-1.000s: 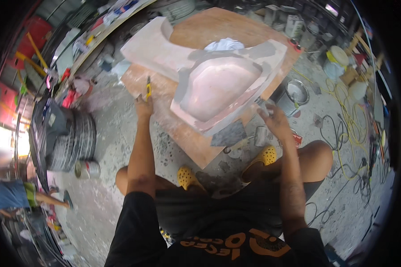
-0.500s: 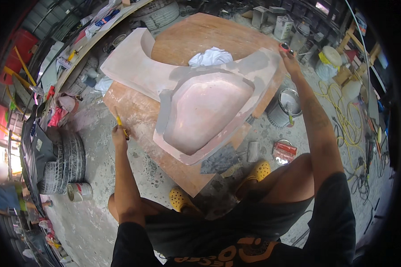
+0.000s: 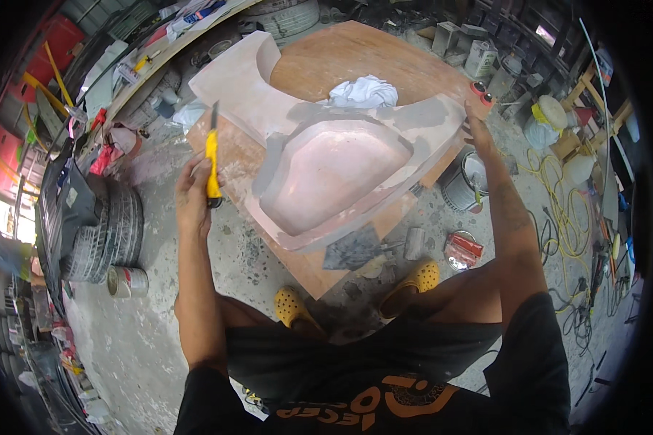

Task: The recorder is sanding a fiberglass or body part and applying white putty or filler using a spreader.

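My left hand (image 3: pixel 194 194) is closed round a yellow snap-off utility knife (image 3: pixel 212 161), its blade out and pointing up. The knife is at the left edge of the plywood board (image 3: pixel 370 54). A large pale pink moulded panel (image 3: pixel 334 174) with grey filler patches and a deep rounded recess lies on that board. At the panel's right end my right hand (image 3: pixel 479 127) grips a small red-orange object (image 3: pixel 480 98) with two dark round parts, whose kind I cannot make out. Some of its fingers are beside the panel's edge.
A white cloth (image 3: pixel 363 92) is bunched behind the panel. Right of the board stand a paint can (image 3: pixel 466 181) and a red-and-white tin (image 3: pixel 463 250). Stacked tyres (image 3: pixel 112 228) and a can (image 3: pixel 127 282) are on the left. Yellow cable (image 3: pixel 573 225) lies coiled on the right.
My left hand has risen with the knife, which now stands more upright. My right hand and the red-orange object have shifted slightly right and down. The whole view has also shifted.
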### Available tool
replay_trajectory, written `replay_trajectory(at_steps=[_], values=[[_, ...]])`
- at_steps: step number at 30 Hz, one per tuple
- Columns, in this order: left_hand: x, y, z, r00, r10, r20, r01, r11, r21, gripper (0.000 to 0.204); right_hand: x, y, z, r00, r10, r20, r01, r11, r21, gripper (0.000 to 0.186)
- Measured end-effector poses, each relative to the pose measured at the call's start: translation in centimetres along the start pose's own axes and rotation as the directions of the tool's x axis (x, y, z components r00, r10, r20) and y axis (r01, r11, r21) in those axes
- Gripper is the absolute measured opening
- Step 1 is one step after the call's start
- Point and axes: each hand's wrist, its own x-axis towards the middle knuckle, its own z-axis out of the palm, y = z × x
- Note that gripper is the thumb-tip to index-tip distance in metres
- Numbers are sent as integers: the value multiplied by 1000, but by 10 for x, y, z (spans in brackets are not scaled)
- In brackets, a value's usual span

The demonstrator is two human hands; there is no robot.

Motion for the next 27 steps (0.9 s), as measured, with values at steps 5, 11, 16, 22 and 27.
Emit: replay_trajectory(at_steps=[5,11,16,22,27], values=[[-1,-13,46,990,-46,134,47,999,-1,33,-37,8,11,999,20,25,-19,1000,-21,104],[19,-63,62,978,-71,199,58,996,69,27,-87,-3,35,999,-29,37,33,994,-106,112],[23,-70,68,948,-184,258,135,971,199,25,-114,-9,28,998,-1,60,17,965,-262,87],[27,-61,59,953,-136,272,48,950,308,36,-108,-94,56,835,-506,217,523,604,-602,41],[31,-70,51,969,-50,240,-54,912,406,33,-97,-138,189,601,-589,540,776,592,-218,32]])
